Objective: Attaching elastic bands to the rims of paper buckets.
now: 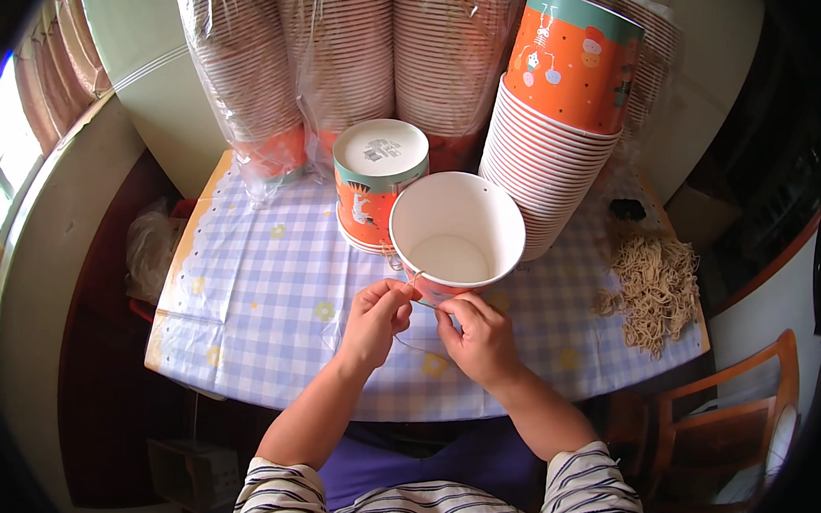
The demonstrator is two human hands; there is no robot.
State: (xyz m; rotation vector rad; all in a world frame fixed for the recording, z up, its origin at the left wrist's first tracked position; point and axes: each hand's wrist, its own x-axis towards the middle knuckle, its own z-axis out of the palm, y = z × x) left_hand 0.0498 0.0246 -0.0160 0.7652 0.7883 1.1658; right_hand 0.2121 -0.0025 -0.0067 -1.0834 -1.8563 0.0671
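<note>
Pinched a thin string [413,280] at the cup [456,236] rim with both hands: left hand [375,318] and right hand [477,336] closed on it. Kept cup tilted on the table [260,286], mouth up for access. Left spare strings [655,288] piled rightward.

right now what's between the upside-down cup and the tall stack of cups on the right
The open paper cup stands between the upside-down cup and the tall stack, in the head view. Both hands work a thin string at its rim.

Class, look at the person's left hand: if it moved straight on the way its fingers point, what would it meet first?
Most likely the open paper cup, whose near rim lies just beyond the left hand.
</note>
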